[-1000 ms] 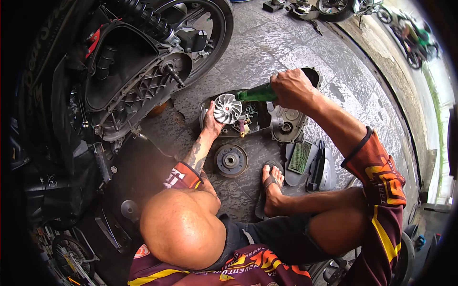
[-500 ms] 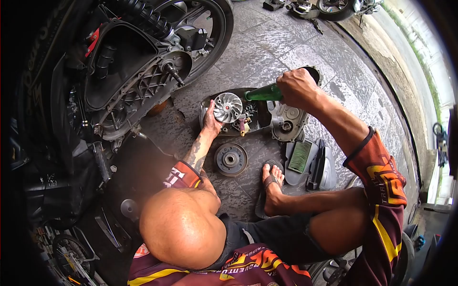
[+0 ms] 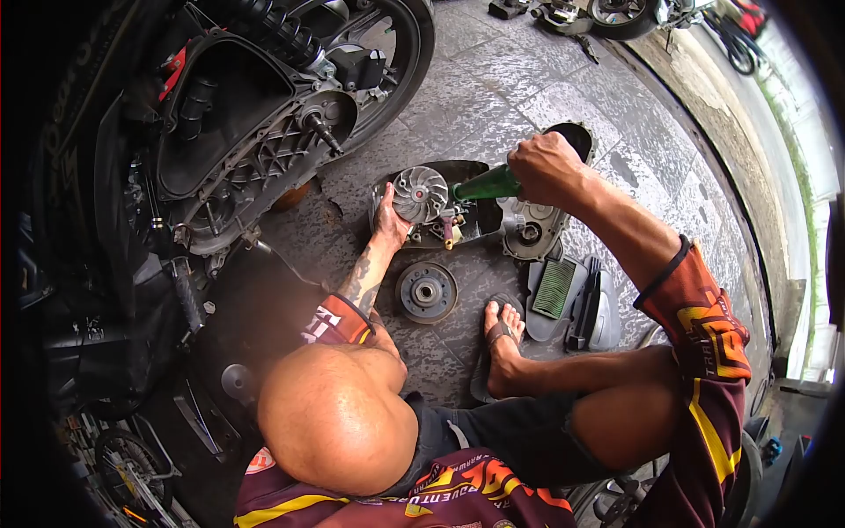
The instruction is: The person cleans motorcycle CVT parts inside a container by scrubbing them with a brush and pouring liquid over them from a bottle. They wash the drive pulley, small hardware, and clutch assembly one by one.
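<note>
My left hand (image 3: 388, 221) grips the edge of a silver finned fan pulley (image 3: 420, 194), its bladed face turned up. In my right hand (image 3: 550, 164) is a green bottle (image 3: 489, 184), tilted sideways, its narrow end close to the pulley's right side. Whether liquid comes out cannot be made out. Beneath both lies a long dark cover (image 3: 480, 224) used like a tray, with small metal parts (image 3: 433, 231) in it. Nearer my foot, a round clutch drum (image 3: 426, 293) rests on the floor.
A scooter with its engine case (image 3: 255, 176) opened and its rear wheel (image 3: 414, 62) stands at upper left. A grey casing (image 3: 539, 220), a green air filter (image 3: 554, 289) and a grey filter cover (image 3: 602, 308) lie to the right. My sandalled foot (image 3: 504, 339) is close by.
The bottle's narrow end has dipped slightly toward me, while the pulley has shifted a little away. A motorbike now shows on the road at upper right.
</note>
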The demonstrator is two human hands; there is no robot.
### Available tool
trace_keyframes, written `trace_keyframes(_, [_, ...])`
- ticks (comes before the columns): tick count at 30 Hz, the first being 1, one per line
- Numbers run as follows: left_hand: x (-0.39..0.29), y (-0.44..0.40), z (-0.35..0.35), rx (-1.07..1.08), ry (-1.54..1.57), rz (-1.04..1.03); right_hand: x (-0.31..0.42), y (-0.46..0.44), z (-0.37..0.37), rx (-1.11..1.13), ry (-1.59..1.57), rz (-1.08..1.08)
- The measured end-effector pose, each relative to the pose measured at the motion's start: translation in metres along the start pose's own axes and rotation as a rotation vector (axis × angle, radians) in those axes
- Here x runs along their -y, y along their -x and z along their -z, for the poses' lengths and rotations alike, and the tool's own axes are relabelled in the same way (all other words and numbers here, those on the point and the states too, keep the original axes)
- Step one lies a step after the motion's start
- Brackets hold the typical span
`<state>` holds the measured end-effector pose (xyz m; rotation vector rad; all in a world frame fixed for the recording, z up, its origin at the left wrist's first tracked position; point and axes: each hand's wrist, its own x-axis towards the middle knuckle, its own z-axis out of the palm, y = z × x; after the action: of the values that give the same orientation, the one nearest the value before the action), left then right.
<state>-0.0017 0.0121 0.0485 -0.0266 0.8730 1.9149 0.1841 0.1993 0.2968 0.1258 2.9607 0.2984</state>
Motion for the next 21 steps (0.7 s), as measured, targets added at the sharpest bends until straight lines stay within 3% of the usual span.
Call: trace_keyframes(21, [-0.002,0.006,-0.006,0.049,-0.173,-0.065,0.005,-0.002,0.016,-0.068,-0.068,-0.002])
